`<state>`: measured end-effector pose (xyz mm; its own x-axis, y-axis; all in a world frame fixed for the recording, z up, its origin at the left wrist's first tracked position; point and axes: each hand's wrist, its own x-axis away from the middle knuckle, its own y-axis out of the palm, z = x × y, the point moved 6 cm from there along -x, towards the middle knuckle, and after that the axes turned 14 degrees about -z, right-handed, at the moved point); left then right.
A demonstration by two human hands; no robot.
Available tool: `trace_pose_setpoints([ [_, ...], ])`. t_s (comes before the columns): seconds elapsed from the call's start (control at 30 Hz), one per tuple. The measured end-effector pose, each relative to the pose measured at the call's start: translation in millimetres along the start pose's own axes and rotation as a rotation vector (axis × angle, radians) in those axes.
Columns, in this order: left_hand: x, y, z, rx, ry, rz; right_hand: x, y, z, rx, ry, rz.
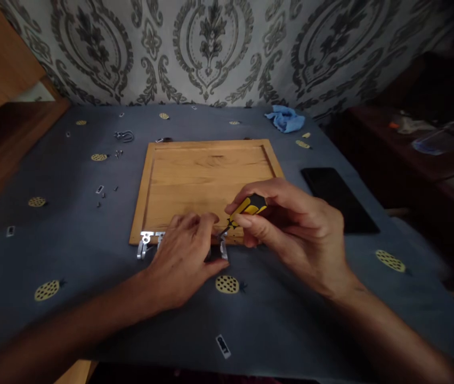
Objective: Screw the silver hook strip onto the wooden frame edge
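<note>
A framed wooden panel (207, 184) lies flat on the table, a silver metal bracket (144, 246) along its near edge. My left hand (187, 253) presses that bracket against the edge, thumb at its right end and fingers curled over its middle, which they hide. In my right hand (294, 234) is a small screwdriver (249, 208) with a yellow and black handle, pinched between thumb and fingers. The screwdriver slants down to the left, its tip by the bracket's right end; whether it sits in a screw I cannot tell.
Several loose screws (115, 188) lie left of the panel, below some metal hooks (124, 136). A blue cloth (286, 118) is crumpled at the back right. Right of the panel rests a flat black slab (337, 200). Patterned blue cloth (103, 325) covers the table.
</note>
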<state>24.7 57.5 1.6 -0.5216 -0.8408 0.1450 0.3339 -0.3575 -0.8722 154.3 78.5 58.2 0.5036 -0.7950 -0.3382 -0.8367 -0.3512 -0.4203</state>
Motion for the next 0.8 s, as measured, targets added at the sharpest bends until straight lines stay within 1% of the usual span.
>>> trace_pose_setpoints([
  [0.17,1.6,0.6,0.0,-0.029,0.013,0.01,3.1,3.4,-0.8,0.067,0.01,0.072],
  [0.37,1.5,1.2,0.3,-0.054,-0.009,0.001,8.2,7.5,-2.9,0.201,-0.037,0.172],
  [0.5,1.5,0.0,2.1,-0.048,0.002,-0.011,10.3,9.2,-3.6,0.268,-0.05,0.212],
  [0.57,1.6,-0.2,2.0,-0.036,0.005,-0.009,10.1,9.9,-4.2,0.296,-0.043,0.211],
  [0.67,1.9,0.0,0.8,-0.019,-0.005,-0.011,9.6,11.1,-4.4,0.236,-0.027,0.17],
  [0.7,2.0,-0.2,0.5,-0.011,-0.01,-0.011,10.5,9.9,-4.8,0.195,-0.026,0.179],
  [0.73,2.2,-0.4,0.2,-0.004,-0.014,-0.012,12.3,7.3,-6.0,0.155,-0.033,0.214],
  [0.8,2.5,-1.4,0.0,0.008,-0.017,-0.008,17.9,-0.1,-8.9,0.095,-0.06,0.328],
])
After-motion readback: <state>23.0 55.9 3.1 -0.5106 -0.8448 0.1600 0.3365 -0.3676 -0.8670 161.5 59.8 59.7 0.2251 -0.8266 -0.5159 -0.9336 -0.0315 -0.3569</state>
